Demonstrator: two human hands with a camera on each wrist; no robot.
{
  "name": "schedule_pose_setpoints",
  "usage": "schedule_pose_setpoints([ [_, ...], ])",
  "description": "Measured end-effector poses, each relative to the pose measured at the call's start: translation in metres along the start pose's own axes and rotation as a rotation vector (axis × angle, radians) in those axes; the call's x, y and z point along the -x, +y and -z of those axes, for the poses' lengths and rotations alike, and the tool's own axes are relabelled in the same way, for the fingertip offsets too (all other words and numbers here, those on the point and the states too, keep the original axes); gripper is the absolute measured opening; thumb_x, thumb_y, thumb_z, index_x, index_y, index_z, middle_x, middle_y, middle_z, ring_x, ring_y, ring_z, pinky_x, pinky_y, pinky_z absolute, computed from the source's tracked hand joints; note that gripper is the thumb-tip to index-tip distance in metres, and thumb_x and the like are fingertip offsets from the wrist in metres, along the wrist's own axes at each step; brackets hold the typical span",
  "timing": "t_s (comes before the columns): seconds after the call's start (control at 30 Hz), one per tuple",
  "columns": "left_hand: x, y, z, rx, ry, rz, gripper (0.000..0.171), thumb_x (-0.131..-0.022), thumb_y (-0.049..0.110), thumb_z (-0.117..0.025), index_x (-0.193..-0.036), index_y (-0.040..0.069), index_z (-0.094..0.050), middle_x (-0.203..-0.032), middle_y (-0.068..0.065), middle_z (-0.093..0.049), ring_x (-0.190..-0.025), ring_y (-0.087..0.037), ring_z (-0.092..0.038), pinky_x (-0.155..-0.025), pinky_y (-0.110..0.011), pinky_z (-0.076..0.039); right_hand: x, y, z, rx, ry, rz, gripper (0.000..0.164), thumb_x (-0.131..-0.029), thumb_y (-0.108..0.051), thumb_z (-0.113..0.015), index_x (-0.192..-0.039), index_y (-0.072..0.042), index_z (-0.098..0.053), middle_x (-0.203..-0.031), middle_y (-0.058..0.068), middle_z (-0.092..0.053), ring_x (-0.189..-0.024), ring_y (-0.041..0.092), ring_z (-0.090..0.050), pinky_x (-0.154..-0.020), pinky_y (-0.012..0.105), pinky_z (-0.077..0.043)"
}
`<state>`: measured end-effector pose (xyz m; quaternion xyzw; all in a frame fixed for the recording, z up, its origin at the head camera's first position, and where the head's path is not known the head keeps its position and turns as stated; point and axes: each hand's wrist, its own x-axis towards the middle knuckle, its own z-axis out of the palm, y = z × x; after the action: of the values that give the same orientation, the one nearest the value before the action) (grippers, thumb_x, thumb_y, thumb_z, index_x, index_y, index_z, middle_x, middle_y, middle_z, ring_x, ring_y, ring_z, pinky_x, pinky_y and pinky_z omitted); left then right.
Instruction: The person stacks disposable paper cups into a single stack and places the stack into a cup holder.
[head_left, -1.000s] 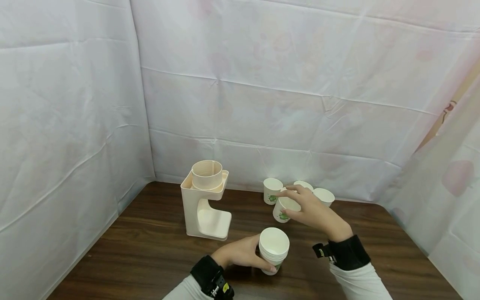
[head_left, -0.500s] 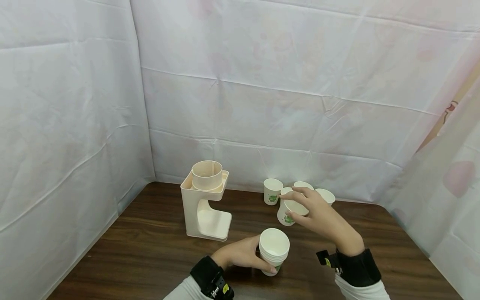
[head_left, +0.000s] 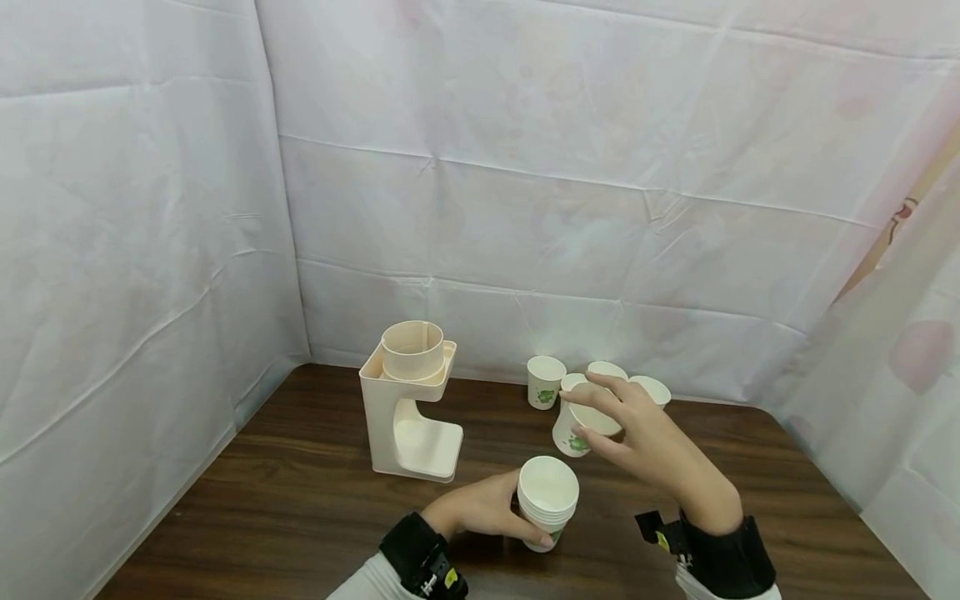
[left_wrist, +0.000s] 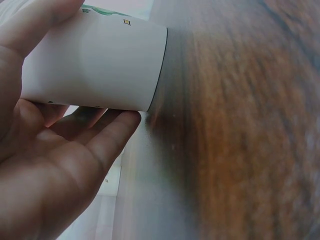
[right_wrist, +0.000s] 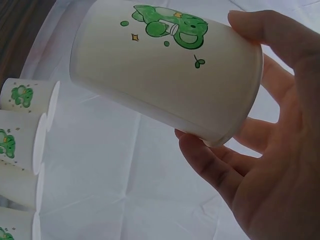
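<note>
My left hand [head_left: 483, 507] grips a short stack of white paper cups [head_left: 549, 485] near the front of the table, thumb on one side and fingers round the other. In the left wrist view, the base of the lowest cup [left_wrist: 110, 65] is close to the wood. My right hand [head_left: 652, 446] holds a single paper cup [right_wrist: 165, 75] near its rim between thumb and fingers. That cup has a green cartoon print and tilts, its mouth toward my palm. In the head view it is beyond the stack and partly behind my fingers.
Several more paper cups [head_left: 545, 383] stand upright at the back, some partly hidden by my right hand. Left of them is a cream C-shaped stand [head_left: 384, 425] with a round tube [head_left: 413, 354] on top. White cloth [head_left: 480, 225] hangs behind the dark wooden table [head_left: 285, 500].
My right hand has shifted right and a little toward me, carrying the paper cup with it away from the back cups. The left hand and its stack have stayed in place.
</note>
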<state>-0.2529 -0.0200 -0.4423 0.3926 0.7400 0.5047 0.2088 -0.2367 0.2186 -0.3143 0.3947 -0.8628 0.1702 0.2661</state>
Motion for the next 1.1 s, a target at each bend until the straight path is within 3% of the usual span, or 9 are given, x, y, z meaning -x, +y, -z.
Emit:
schedule_pose_setpoints([
  [0.43, 0.002, 0.0, 0.0, 0.028, -0.004, 0.008, 0.07, -0.075, 0.027, -0.078, -0.132, 0.033, -0.039, -0.12, 0.011, -0.056, -0.11, -0.007, -0.05, -0.098, -0.036, -0.037, 0.002, -0.025, 0.012, 0.004, 0.008, 0.036, 0.045, -0.083, -0.027, -0.07, -0.125, -0.033, -0.056, -0.134, 0.009, -0.049, -0.121, 0.032, -0.042, -0.086, 0.058, -0.044],
  [0.67, 0.002, 0.0, 0.001, 0.048, -0.021, -0.004, 0.067, -0.076, 0.025, -0.078, -0.131, 0.032, -0.039, -0.119, 0.01, -0.057, -0.109, -0.008, -0.051, -0.097, -0.035, -0.038, 0.0, -0.04, 0.015, 0.001, 0.042, 0.1, 0.048, -0.081, -0.026, -0.071, -0.125, -0.033, -0.056, -0.135, 0.006, -0.048, -0.122, 0.028, -0.041, -0.085, 0.054, -0.047],
  [1.1, 0.0, 0.001, 0.001, 0.011, -0.034, -0.009, 0.066, -0.076, 0.028, -0.077, -0.13, 0.032, -0.039, -0.118, 0.01, -0.057, -0.108, -0.008, -0.051, -0.097, -0.034, -0.038, 0.006, -0.048, 0.011, -0.049, -0.113, 0.062, 0.043, -0.087, -0.034, -0.065, -0.128, -0.035, -0.052, -0.135, 0.007, -0.046, -0.119, 0.026, -0.044, -0.084, 0.052, -0.047],
])
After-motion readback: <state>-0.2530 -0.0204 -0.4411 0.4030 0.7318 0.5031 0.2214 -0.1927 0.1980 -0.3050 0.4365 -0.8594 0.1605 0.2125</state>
